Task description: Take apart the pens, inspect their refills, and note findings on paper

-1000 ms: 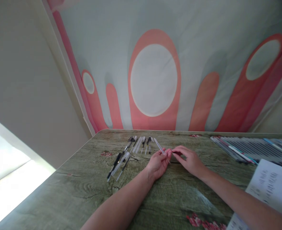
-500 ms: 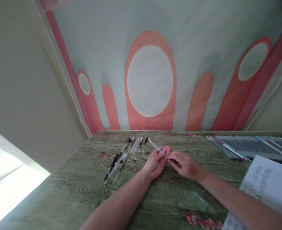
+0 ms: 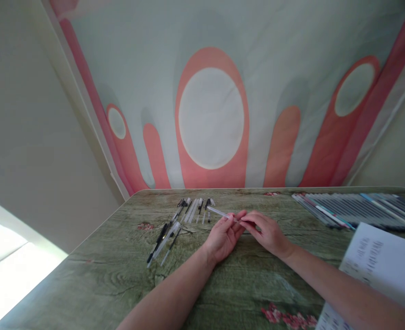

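My left hand (image 3: 223, 236), palm up, grips a clear, slim pen barrel (image 3: 218, 211) between thumb and fingers. The barrel slants up and left, out over the table. Against its near end my right hand (image 3: 262, 231) closes in a pinch of thumb and fingertips. Whatever small part sits in that pinch is too small to make out. Left of my hands lie several pen parts: black pens (image 3: 158, 240), a clear barrel (image 3: 164, 244) and a thin refill (image 3: 170, 247). Farther back, more clear barrels (image 3: 192, 211) and dark-tipped refills rest in a loose row.
Many grey pens (image 3: 340, 208) lie side by side at the back right, with a few white and blue ones across them. A sheet of paper with handwriting (image 3: 377, 270) is partly under my right forearm. The wood-patterned table (image 3: 113, 275) ends at a patterned backdrop (image 3: 209, 176).
The pen barrel's far end has dropped and swung left, so the barrel lies flatter. A small pale part behind it now shows. Both hands stay together, and the view has shifted slightly.
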The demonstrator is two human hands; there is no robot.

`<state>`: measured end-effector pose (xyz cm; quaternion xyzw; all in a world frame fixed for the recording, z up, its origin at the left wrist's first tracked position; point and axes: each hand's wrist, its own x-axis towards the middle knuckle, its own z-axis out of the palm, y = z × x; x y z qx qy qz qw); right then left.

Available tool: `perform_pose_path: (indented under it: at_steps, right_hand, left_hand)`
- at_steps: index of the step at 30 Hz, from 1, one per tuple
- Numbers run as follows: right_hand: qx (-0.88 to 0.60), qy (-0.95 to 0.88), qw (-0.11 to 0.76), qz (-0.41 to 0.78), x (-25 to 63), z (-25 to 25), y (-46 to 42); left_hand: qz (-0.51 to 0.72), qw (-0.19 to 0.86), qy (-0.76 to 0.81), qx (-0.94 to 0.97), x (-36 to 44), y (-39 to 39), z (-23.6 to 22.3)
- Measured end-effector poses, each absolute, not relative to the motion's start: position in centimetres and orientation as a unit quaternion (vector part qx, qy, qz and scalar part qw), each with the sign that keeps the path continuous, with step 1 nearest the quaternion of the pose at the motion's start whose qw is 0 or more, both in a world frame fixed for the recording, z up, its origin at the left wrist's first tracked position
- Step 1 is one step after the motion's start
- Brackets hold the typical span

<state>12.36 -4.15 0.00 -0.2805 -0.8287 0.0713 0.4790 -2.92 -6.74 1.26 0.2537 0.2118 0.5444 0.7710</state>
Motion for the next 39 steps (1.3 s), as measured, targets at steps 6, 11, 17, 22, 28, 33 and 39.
perform_pose_path:
  at_steps: [6,11,17,22,28,33,39]
  right_hand:
    - [-0.252,-0.837,0.479,0.079,12.16,0.10,-4.56]
    - [-0.252,-0.828,0.495,0.072,12.13,0.06,-4.56]
    - [-0.240,-0.834,0.493,0.069,12.15,0.01,-4.42]
    - [-0.244,-0.833,0.492,0.073,12.16,-0.02,-4.35]
    - [-0.249,-0.834,0.486,0.077,12.10,0.15,-4.47]
    - [-0.268,-0.829,0.484,0.075,12.12,-0.10,-4.42]
    - [-0.300,-0.818,0.486,0.065,12.22,-0.58,-4.04]
  left_hand:
    - [0.547,0.772,0.187,0.265,-2.60,-7.24,1.88]
    - [0.551,0.765,0.200,0.267,-2.27,-7.54,2.05]
    - [0.548,0.762,0.201,0.278,-2.32,-7.48,1.82]
    - [0.545,0.763,0.191,0.291,-2.25,-7.47,1.59]
    - [0.542,0.764,0.186,0.298,-2.25,-7.49,1.53]
    - [0.538,0.766,0.183,0.301,-2.28,-7.47,1.55]
    - [0.526,0.765,0.190,0.319,-2.30,-7.43,1.55]
